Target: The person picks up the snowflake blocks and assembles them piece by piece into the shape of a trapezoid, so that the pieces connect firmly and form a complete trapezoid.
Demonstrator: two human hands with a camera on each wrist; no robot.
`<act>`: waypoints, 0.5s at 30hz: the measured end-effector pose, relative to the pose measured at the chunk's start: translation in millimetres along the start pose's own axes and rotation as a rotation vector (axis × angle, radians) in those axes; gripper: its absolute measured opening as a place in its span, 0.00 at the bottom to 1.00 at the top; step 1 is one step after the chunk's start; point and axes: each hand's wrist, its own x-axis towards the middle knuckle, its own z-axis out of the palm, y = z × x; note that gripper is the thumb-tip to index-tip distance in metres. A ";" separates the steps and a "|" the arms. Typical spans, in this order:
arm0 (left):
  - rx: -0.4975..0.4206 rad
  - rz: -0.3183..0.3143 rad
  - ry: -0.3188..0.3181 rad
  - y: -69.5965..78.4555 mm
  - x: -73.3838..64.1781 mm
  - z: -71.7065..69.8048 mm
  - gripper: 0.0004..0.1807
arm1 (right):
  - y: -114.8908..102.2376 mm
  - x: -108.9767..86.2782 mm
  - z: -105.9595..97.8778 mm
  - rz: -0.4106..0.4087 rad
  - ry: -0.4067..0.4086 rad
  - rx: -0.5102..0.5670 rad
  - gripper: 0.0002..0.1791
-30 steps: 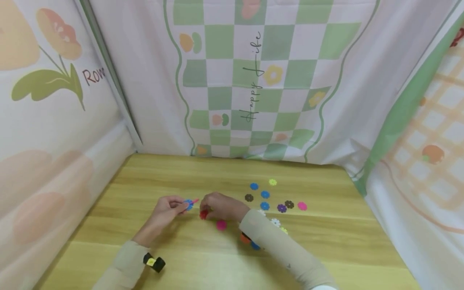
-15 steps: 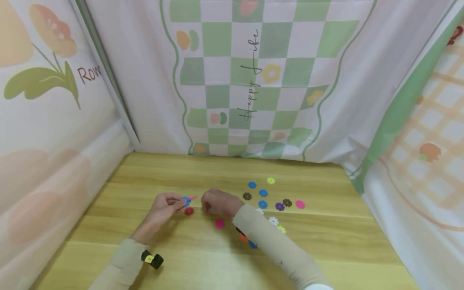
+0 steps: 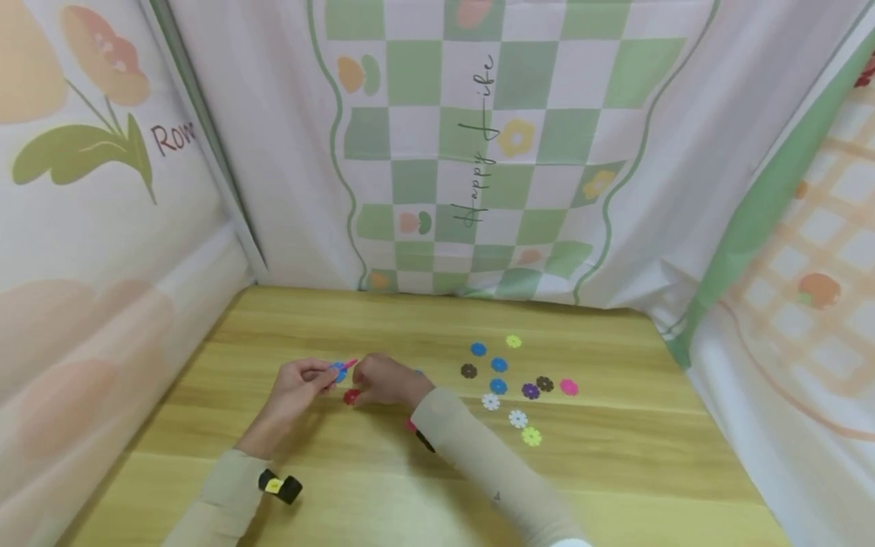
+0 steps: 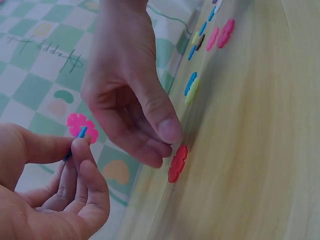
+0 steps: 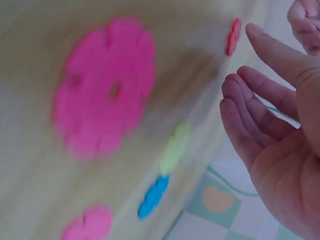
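My left hand (image 3: 297,387) pinches a blue flower-shaped plastic disc (image 3: 338,372) between thumb and index finger. A pink flower-shaped disc (image 4: 80,125) is joined crosswise to it, clearest in the left wrist view. Both are held above the table. Close by, a red flower-shaped disc (image 4: 177,164) lies on the wood, just beside the fingertips of my right hand (image 3: 390,380). That hand's fingers are loosely bent with nothing between them, as the right wrist view shows. In the head view the right hand partly covers the red disc.
Several loose discs lie on the right, including a purple disc (image 3: 530,391), a white disc (image 3: 491,402) and a yellow disc (image 3: 532,436). A large pink disc (image 5: 107,90) and a pale yellow disc (image 5: 175,147) lie under the right forearm. A checkered curtain (image 3: 478,152) hangs behind the table (image 3: 342,471).
The red disc left my right hand and now lies farther left on the table. My right hand drew back from it, then moved left beside it. My left hand shifted slightly left, still pinching.
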 end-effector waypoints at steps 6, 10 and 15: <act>0.001 -0.004 0.004 -2.0 1.8 -1.0 0.15 | -5.4 8.0 11.4 0.115 0.004 0.063 0.08; 0.004 -0.018 0.008 -2.0 2.4 -1.2 0.15 | -7.1 6.8 13.2 0.201 0.004 0.071 0.06; -0.007 -0.015 0.013 -3.3 2.3 -0.2 0.14 | -2.3 -5.1 11.7 0.265 0.041 0.122 0.09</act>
